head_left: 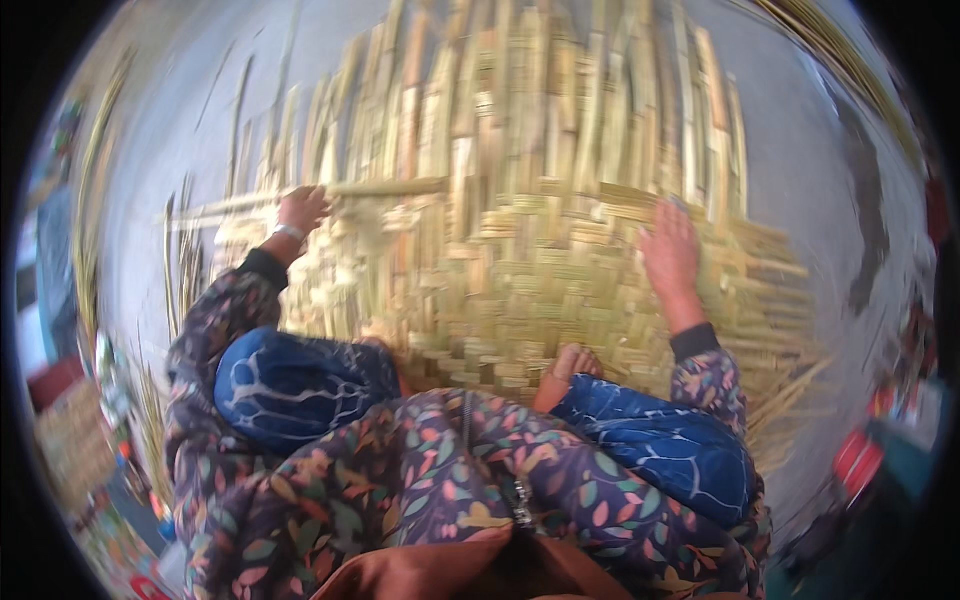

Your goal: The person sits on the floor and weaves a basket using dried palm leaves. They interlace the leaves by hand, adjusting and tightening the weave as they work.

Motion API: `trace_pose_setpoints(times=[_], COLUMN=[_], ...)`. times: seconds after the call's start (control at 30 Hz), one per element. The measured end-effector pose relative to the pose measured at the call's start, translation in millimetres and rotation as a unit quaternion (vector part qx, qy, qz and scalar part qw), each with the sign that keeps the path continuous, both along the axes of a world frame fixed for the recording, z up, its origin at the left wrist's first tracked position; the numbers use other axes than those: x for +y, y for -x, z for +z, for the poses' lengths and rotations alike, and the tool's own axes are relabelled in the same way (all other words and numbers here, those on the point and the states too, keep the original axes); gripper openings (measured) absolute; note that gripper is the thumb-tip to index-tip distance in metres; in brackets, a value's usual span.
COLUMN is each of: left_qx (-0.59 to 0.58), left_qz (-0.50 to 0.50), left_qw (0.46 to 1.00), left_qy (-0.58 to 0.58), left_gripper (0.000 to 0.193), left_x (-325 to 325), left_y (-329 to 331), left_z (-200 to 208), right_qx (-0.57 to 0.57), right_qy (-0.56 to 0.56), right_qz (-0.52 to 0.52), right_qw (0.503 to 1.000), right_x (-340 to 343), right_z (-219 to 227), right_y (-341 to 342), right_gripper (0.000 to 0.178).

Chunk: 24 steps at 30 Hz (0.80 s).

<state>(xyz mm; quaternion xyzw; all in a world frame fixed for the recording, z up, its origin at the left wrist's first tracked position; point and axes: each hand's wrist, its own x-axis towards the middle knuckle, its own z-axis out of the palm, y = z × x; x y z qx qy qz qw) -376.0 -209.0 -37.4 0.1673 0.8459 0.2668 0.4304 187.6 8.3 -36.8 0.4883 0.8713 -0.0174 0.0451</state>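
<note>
A partly woven mat (510, 260) of flat, pale green-yellow reed strips lies on the ground, with my bare feet on its near part. Long loose strips (485, 120) fan out from its far edge. At the far left of the weave, my left hand (303, 212) curls its fingers around a crosswise reed strip (390, 187) that runs along the weave's edge. My right hand (669, 243) rests flat on the right side of the mat, fingers stretched out, tips close to another crosswise strip (630, 196).
Strip ends (785, 270) stick out from the mat's right side. Loose strips (190, 260) lie at the left on the grey floor (790, 160). A reed bundle (830, 45) is at the far right. A red object (857, 462) stands at the lower right, among blurred items.
</note>
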Motion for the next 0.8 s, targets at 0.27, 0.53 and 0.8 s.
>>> trace_pose_setpoints(times=[0.27, 0.53, 0.8], left_qx=[-0.256, -0.284, -0.257], left_qz=[0.450, 0.418, 0.520], left_qw=[0.819, 0.792, 0.669], left_qy=[-0.247, -0.342, -0.465], left_gripper=[0.046, 0.035, 0.025], left_x=[-19.7, -28.8, -48.4], left_y=[4.1, 10.9, 56.7], left_z=[-8.6, -7.8, 12.5], right_qx=[-0.114, -0.230, -0.052], right_qy=[0.151, 0.278, 0.179], right_qz=[0.069, 0.158, 0.415], right_qw=[0.980, 0.919, 0.891], right_x=[27.1, 69.3, -10.6], right_z=[57.7, 96.8, 126.3], right_y=[17.5, 59.5, 221.5], right_gripper=[0.065, 0.048, 0.047])
